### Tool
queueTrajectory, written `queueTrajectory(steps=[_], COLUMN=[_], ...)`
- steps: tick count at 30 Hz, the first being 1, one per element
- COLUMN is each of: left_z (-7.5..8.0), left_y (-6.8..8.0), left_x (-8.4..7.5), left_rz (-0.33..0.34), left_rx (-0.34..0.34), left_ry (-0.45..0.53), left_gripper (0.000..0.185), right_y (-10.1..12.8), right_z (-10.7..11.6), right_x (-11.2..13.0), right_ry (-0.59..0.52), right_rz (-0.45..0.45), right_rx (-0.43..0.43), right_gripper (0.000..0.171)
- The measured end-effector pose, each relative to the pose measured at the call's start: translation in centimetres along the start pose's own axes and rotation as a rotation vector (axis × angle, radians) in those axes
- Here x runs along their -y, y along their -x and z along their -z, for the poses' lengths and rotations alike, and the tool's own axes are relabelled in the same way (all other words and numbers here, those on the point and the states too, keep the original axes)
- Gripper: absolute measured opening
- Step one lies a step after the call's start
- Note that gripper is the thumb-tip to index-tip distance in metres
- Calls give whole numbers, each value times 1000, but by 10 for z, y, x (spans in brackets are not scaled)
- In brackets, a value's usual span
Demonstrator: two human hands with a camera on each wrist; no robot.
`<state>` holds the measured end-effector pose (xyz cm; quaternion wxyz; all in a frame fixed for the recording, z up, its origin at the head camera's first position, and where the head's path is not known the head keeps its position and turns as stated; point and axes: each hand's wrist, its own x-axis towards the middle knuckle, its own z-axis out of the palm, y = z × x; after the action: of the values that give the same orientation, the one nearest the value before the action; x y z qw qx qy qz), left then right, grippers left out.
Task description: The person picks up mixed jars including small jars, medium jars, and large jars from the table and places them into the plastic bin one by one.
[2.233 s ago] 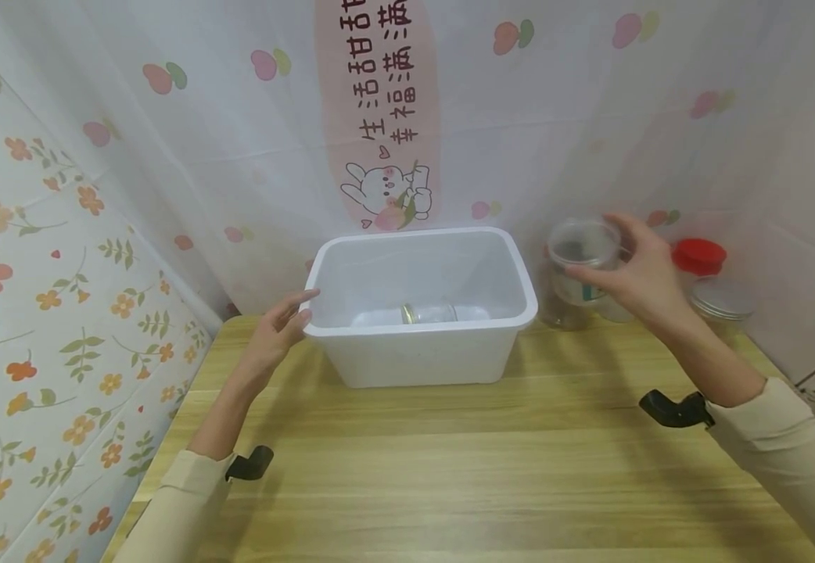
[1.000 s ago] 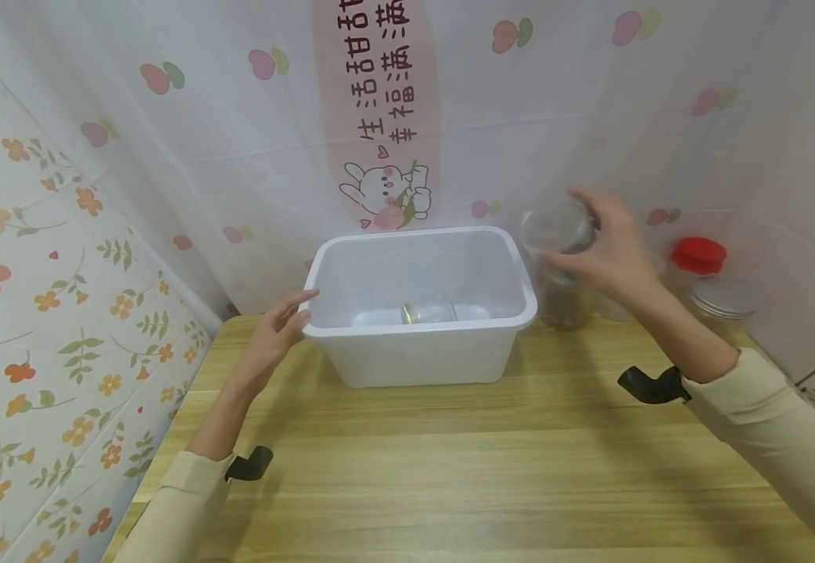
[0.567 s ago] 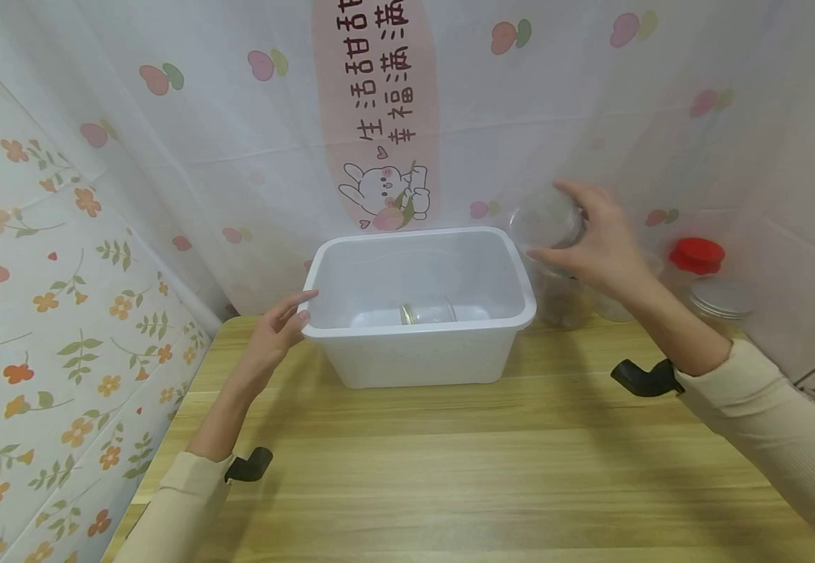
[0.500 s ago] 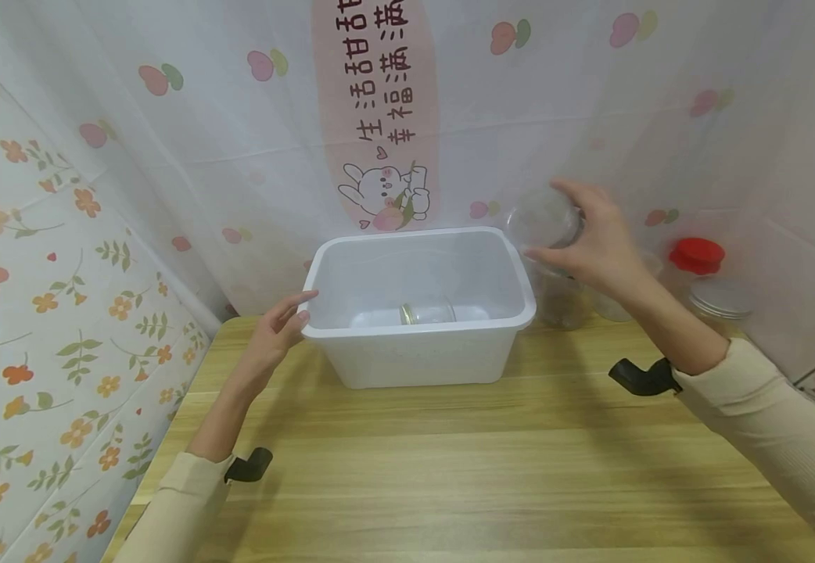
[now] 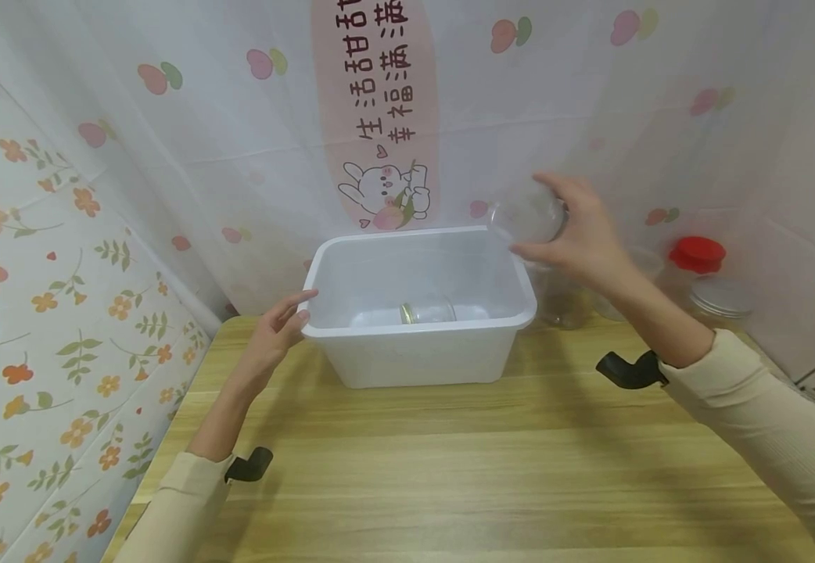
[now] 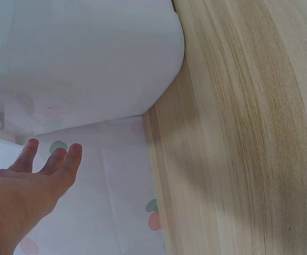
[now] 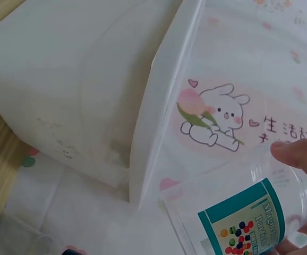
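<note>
A person's left hand (image 5: pixel 277 332), fingers relaxed, touches the left end of a white tub (image 5: pixel 418 358), where a gold-banded jar (image 5: pixel 432 310) lies on its side. The right hand (image 5: pixel 586 234) curls round a labelled clear jar (image 5: pixel 523 215), tilted at the tub's far right corner, not yet inside, no contents visible. With a red-lidded jar (image 5: pixel 698 254), a silver-lidded jar (image 5: pixel 721 297) and clear jars (image 5: pixel 565 306) outside, work appears early. Behind hangs a printed curtain (image 5: pixel 478 117).

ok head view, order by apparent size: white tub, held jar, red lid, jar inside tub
White tub
Held jar
Red lid and jar inside tub: too alike to rank, the jar partly hidden
</note>
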<state>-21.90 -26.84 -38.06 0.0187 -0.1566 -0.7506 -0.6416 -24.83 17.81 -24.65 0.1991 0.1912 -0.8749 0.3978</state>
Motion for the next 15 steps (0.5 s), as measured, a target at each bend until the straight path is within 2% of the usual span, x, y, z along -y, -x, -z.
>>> queueTrajectory(steps=[9, 15], left_z=[-1, -1], left_y=[0, 0], left_x=[0, 1], left_rz=[-8, -3], left_rx=[-7, -11], left_ry=[-2, -1], left_gripper=[43, 43], right_y=[-4, -6], right_z=[-6, -10], right_x=[8, 12], right_ry=[2, -20], right_rz=[48, 47], right_rx=[1, 13], right_gripper=[89, 90])
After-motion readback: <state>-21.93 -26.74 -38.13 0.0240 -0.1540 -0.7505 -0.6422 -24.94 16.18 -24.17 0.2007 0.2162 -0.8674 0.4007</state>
